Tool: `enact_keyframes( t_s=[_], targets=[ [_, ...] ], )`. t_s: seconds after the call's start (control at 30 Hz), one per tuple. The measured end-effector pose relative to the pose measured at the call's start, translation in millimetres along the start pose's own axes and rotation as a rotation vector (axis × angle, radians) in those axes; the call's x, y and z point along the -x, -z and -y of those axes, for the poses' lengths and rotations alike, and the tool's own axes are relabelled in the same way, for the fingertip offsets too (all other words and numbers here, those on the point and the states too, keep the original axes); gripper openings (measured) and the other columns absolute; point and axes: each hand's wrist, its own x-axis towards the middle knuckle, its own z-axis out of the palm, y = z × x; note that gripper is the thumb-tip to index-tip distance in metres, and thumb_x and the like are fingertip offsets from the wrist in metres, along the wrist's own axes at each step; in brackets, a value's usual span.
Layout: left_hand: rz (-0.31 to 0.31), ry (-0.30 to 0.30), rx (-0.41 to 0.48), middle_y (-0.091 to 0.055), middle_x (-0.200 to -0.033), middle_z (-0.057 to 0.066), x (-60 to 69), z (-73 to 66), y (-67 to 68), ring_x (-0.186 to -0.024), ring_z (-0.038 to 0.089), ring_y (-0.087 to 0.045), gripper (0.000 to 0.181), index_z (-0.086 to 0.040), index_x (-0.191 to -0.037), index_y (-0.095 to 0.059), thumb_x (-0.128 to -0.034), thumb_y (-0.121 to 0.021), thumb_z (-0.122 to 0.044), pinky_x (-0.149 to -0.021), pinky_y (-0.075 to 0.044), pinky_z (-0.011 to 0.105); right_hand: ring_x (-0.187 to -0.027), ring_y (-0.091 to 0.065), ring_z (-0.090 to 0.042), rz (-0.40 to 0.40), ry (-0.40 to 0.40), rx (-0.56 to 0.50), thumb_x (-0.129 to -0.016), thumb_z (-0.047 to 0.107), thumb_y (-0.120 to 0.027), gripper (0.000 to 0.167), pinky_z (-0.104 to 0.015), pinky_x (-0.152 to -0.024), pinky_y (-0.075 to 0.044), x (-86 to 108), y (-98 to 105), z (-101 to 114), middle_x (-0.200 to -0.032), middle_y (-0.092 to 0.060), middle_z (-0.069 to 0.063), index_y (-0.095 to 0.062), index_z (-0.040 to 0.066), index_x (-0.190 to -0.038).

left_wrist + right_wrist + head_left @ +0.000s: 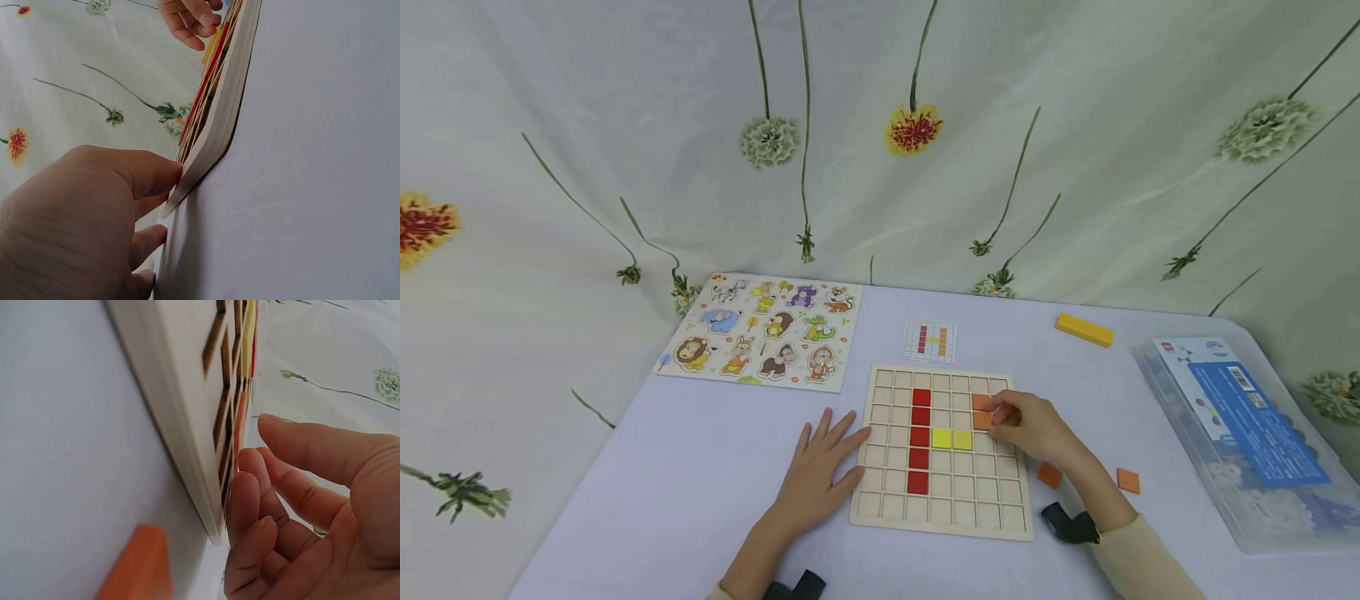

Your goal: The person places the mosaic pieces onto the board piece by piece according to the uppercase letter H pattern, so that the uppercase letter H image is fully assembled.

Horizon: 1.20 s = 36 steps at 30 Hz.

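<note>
A wooden grid board lies on the table with a column of several red tiles, two yellow tiles beside it and two orange tiles toward its upper right. My right hand is over the board's right side, its fingertips at the orange tiles. In the right wrist view, the thumb stands apart from the bent fingers and nothing shows pinched between them. My left hand has its fingers spread, the fingertips and thumb touching the board's left edge.
Two loose orange tiles lie right of the board, one by the right wrist. Behind the board is a small pattern card. An animal puzzle board lies back left, a yellow block back right, a clear plastic box far right.
</note>
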Motion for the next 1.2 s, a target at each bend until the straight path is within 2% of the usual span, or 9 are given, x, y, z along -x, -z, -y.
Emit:
enact_keyframes(
  t_s=[0.17, 0.4, 0.53, 0.7, 0.8, 1.03, 1.2],
  targets=[
    [0.002, -0.004, -0.002, -0.044, -0.152, 0.010, 0.0, 0.1, -0.1, -0.149, 0.040, -0.021, 0.049, -0.017, -0.136, -0.059, -0.0889, -0.062, -0.029, -0.117, -0.011, 0.064, -0.084, -0.055, -0.017, -0.060, -0.008, 0.021, -0.087, 0.008, -0.069, 0.028, -0.025, -0.070, -0.046, 13.1, 12.6, -0.8, -0.090, -0.061, -0.001, -0.065, 0.007, -0.114],
    [-0.008, -0.010, 0.007, -0.044, -0.152, 0.011, -0.8, 0.7, 0.2, -0.148, 0.041, -0.022, 0.048, -0.016, -0.136, -0.059, -0.0893, -0.062, -0.028, -0.116, -0.011, 0.065, -0.080, -0.054, -0.010, -0.245, 0.043, 0.054, -0.089, 0.012, -0.070, 0.032, -0.021, -0.065, -0.043, 44.8, 31.4, -7.0, -0.094, -0.064, -0.002, -0.064, 0.006, -0.119],
    [-0.004, -0.007, 0.015, -0.044, -0.152, 0.011, -0.7, 1.5, -0.4, -0.148, 0.041, -0.020, 0.049, -0.016, -0.136, -0.058, -0.0894, -0.062, -0.028, -0.116, -0.010, 0.064, -0.076, -0.051, -0.003, -0.338, 0.044, 0.045, -0.086, 0.015, -0.074, 0.037, -0.019, -0.062, -0.041, 65.8, 34.9, -17.0, -0.094, -0.065, -0.004, -0.063, 0.006, -0.121],
    [-0.008, -0.010, 0.023, -0.044, -0.152, 0.011, -0.4, 0.9, -0.5, -0.148, 0.041, -0.021, 0.049, -0.016, -0.136, -0.059, -0.0892, -0.062, -0.028, -0.116, -0.010, 0.065, -0.074, -0.051, -0.001, -0.408, 0.032, 0.046, -0.083, 0.014, -0.078, 0.040, -0.019, -0.060, -0.040, 86.9, 32.5, -34.8, -0.093, -0.065, -0.005, -0.064, 0.006, -0.119],
    [-0.018, -0.013, 0.025, -0.045, -0.151, 0.012, -0.2, 0.8, -0.5, -0.147, 0.042, -0.022, 0.048, -0.016, -0.136, -0.059, -0.0888, -0.063, -0.027, -0.115, -0.011, 0.065, -0.074, -0.051, -0.001, -0.406, 0.008, 0.026, -0.082, 0.014, -0.078, 0.040, -0.019, -0.060, -0.040, 91.9, 30.5, -44.8, -0.093, -0.064, -0.005, -0.064, 0.005, -0.119],
    [-0.009, -0.008, 0.029, -0.045, -0.152, 0.011, 0.0, 0.9, -0.7, -0.148, 0.042, -0.022, 0.048, -0.016, -0.136, -0.059, -0.0890, -0.063, -0.026, -0.116, -0.010, 0.065, -0.070, -0.052, -0.004, -0.336, -0.084, -0.034, -0.079, 0.019, -0.081, 0.046, -0.019, -0.061, -0.041, 90.7, 24.2, -56.6, -0.093, -0.063, -0.005, -0.064, 0.006, -0.120],
    [-0.005, -0.006, 0.029, -0.044, -0.152, 0.011, -0.4, 1.5, -0.7, -0.148, 0.041, -0.021, 0.049, -0.017, -0.136, -0.059, -0.0890, -0.063, -0.027, -0.116, -0.010, 0.065, -0.068, -0.051, -0.004, -0.312, -0.073, -0.044, -0.078, 0.016, -0.082, 0.044, -0.020, -0.061, -0.045, 88.9, 18.8, -61.3, -0.091, -0.064, -0.005, -0.065, 0.004, -0.116]
  ],
)
